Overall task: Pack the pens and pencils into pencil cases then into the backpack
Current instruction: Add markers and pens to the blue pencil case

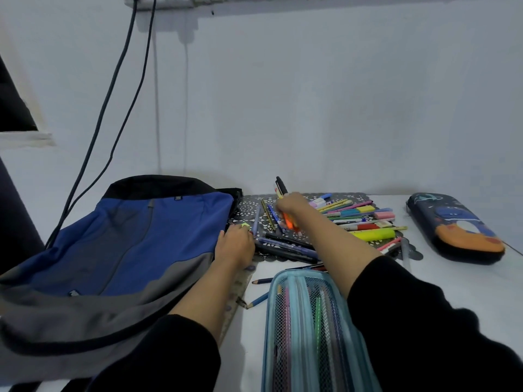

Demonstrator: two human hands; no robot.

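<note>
Light-blue mesh pencil case lies open nearest the camera, a few pens already in its netted pocket, well short of both sets of fingers. The right hand reaches out over it, forearm stretched forward and to the left, wrist bent down. Its fingers are clenched round a bundle of pens: a black marker sticks up above the knuckles and an orange highlighter pokes out below them.

The left hand lies palm down at the edge of the blue and grey backpack, its fingertips on or just above the dark pens on the black lace mat. I cannot tell whether those fingers pinch anything or merely rest there.

The loose pile of markers and highlighters lies just beyond the right fingers, on their far side from the backpack. The dark cartoon pencil case lies well apart from both hands, further out that way.

The likely trouble is the bundle. It looks uneven, with ends poking out both ways, so a pen could slide free on the way to the mesh case and roll across the table. The left forearm rests on a ruler just beside two blue pencils; pulling the arm back carelessly could sweep them away.
</note>
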